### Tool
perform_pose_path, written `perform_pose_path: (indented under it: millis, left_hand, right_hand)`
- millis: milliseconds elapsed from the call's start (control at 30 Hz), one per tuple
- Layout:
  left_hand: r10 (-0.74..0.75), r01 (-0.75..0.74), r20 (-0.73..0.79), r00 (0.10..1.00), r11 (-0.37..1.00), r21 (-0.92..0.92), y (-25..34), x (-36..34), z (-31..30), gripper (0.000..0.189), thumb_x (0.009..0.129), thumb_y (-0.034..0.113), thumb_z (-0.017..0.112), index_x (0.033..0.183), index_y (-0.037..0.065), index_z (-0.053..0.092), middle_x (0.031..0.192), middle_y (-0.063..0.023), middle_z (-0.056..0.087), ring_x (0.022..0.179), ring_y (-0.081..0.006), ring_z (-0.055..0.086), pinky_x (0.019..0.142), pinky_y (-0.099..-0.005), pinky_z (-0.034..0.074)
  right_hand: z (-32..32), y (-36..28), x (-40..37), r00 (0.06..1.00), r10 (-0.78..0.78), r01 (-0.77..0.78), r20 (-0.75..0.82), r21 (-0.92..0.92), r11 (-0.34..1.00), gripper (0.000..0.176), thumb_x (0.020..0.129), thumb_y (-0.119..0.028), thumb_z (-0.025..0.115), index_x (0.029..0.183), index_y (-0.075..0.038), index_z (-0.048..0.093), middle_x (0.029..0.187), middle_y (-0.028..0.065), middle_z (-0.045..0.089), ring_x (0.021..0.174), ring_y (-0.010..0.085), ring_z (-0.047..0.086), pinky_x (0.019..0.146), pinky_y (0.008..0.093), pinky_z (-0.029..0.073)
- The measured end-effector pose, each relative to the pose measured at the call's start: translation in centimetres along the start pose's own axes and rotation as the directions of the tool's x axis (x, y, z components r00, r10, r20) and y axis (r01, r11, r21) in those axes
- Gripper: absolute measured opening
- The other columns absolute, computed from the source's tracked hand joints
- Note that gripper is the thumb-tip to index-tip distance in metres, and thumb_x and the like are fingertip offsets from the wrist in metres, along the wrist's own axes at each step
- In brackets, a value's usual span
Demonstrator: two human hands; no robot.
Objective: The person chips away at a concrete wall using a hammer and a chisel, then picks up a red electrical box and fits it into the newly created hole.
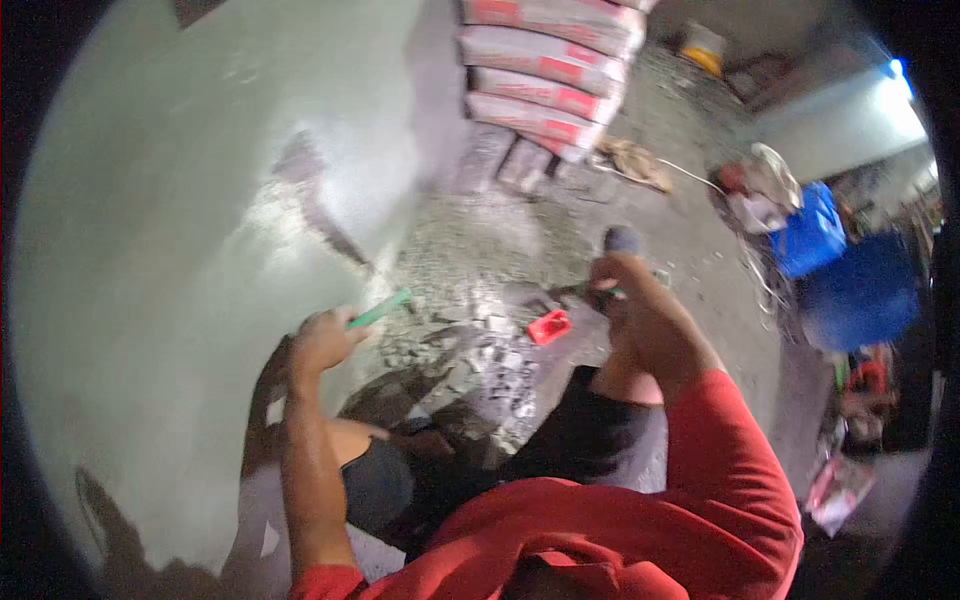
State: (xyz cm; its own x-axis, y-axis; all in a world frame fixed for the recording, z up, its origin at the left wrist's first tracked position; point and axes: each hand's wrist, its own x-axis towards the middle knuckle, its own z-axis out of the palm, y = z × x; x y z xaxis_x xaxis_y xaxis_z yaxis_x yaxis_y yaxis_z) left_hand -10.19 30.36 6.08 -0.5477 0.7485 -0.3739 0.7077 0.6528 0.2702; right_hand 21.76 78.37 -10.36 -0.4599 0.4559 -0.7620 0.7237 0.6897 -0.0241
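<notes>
My left hand [325, 340] is closed around a green chisel [380, 308], close to the grey plastered wall [170, 250]. The bar slants up to the right, out of my fist. On the right, my right hand [618, 272] grips a hammer [622, 240], whose rounded grey head shows above my fingers; most of its handle is hidden or blurred. Between and below my hands lies broken rubble [495, 350] on the floor. A small red plastic box [549, 327] rests at the rubble's right side, nearer my right hand. Neither tool visibly touches the wall.
Stacked cement bags [545, 70] stand on blocks [490, 160] against the wall ahead. A dark gouge [335, 235] marks the plaster. Rightward are a brown cloth [635, 163], white cable [768, 285], blue containers [808, 230] and a yellow bucket [702, 50]. My bent legs flank the rubble.
</notes>
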Motion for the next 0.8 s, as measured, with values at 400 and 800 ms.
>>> perform_pose_path:
  millis: [400, 800]
  left_hand:
    - [0.009, -0.008, 0.026, 1.000, 0.997, -0.071, 1.3, 0.0, 0.2, 0.037, 0.084, 0.029, 0.067, 0.108, 0.001, 0.068, 0.074, -0.0153, 0.069, 0.077, -0.0320, 0.069, 0.077, -0.0439, 0.051]
    - [-0.054, 0.056, 0.069, 0.996, 0.998, -0.028, -0.8, 1.1, 1.8, 0.040, 0.089, 0.040, 0.064, 0.112, 0.007, 0.067, 0.106, -0.0225, 0.067, 0.101, -0.0414, 0.064, 0.086, -0.0492, 0.050]
  right_hand:
    - [-0.7, -4.1, -4.4, 0.964, -0.064, 0.067, 0.257, -0.001, 0.998, 0.044, 0.082, -0.049, 0.067, 0.081, -0.005, 0.071, 0.078, 0.0070, 0.066, 0.068, 0.0225, 0.054, 0.067, 0.0441, 0.049]
    - [-0.9, -0.8, 1.6, 0.941, -0.178, 0.216, 0.289, -0.103, 0.971, 0.021, 0.077, -0.029, 0.071, 0.067, -0.011, 0.064, 0.068, 0.0062, 0.058, 0.064, 0.0248, 0.052, 0.060, 0.0454, 0.045]
